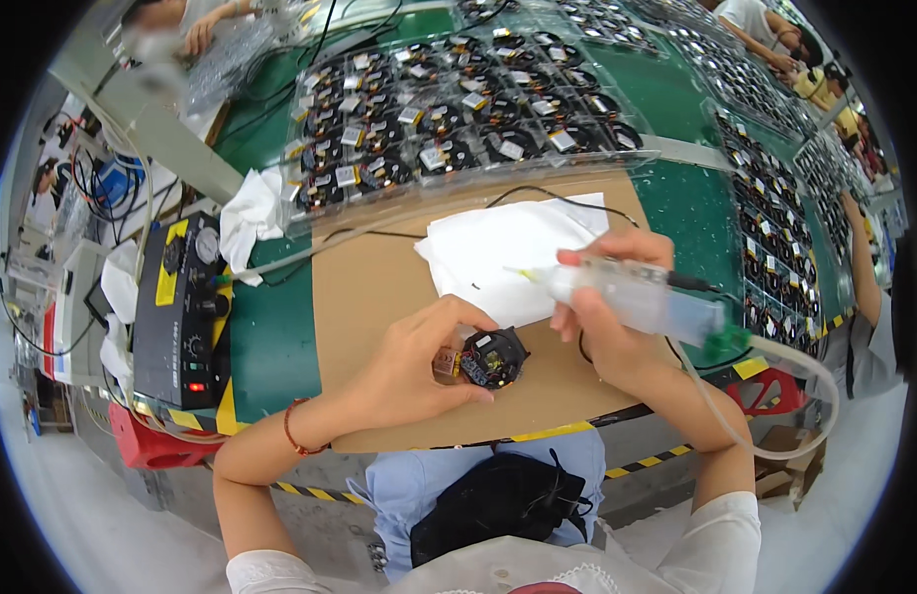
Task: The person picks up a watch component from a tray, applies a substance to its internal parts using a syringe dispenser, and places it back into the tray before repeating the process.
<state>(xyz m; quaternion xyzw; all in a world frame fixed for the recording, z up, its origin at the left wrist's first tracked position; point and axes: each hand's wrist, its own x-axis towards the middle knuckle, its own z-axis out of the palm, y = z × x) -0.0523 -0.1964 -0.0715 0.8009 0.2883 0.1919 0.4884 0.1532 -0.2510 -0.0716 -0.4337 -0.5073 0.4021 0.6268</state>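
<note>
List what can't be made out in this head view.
Head view:
Rounded black plastic device: underside, turned away; inner details, too small.
Translucent plastic syringe: part of barrel, covered by the right hand's fingers.
Its thin yellowish needle: tip blurred.
Co-worker at upper left: partly cut off by top edge.

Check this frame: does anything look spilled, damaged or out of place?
A small dark speck on the white paper, beyond the left hand, stands out against the white; its nature is unclear. No spill or damage is evident elsewhere.

Forearms [265, 447] angled inward; left hand [409, 358] curved, right hand [614, 342] raised, apparently clenched
</note>
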